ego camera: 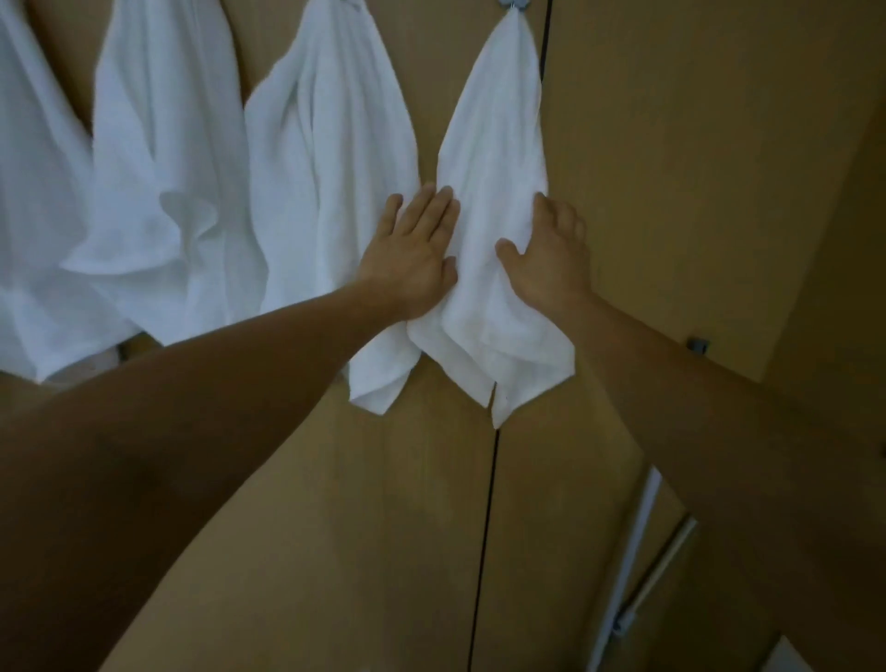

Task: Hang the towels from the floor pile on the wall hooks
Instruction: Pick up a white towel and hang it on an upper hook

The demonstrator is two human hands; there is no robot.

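Several white towels hang side by side on a tan wooden wall. The rightmost towel [494, 158] hangs from a grey hook [513, 4] at the top edge. My left hand [414, 254] lies flat with straight fingers on that towel's left edge, pressing it to the wall. Along the towel's right edge rests my right hand [549, 254], fingers straight and thumb spread onto the cloth. Just to the left hangs another towel [331, 168], its hook barely visible at the top. The floor pile is out of view.
Two more white towels [158, 158] hang further left. A thin dark gap [484, 527] runs down the wall below the rightmost towel. A small grey bracket [697, 344] sits on the right panel. A pale metal bar [657, 571] shows at lower right.
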